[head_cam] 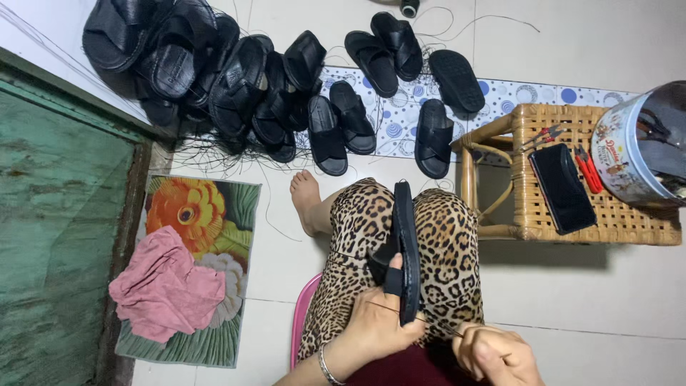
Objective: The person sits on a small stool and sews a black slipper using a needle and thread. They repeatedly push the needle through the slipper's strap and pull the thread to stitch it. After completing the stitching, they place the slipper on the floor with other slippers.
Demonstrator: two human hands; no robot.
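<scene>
black sandal [406,250] gripped by left hand [379,325], right hand [493,354] pinching thread [436,325]; round tin [632,146] contents unclear.

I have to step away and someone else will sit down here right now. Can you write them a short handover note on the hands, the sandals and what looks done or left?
Left hand: grips a black sandal standing on edge on the lap, thumb covered by a dark guard.
Right hand: pinches something thin, apparently a thread running to the sandal's edge; a needle is too small to confirm.
Heap of black sandals on the floor ahead, loose threads around it; several more lie on the dotted mat.
Rattan stool, right: dark phone, red snips, round tin.
Done or left: cannot tell which sandals are finished.
</scene>
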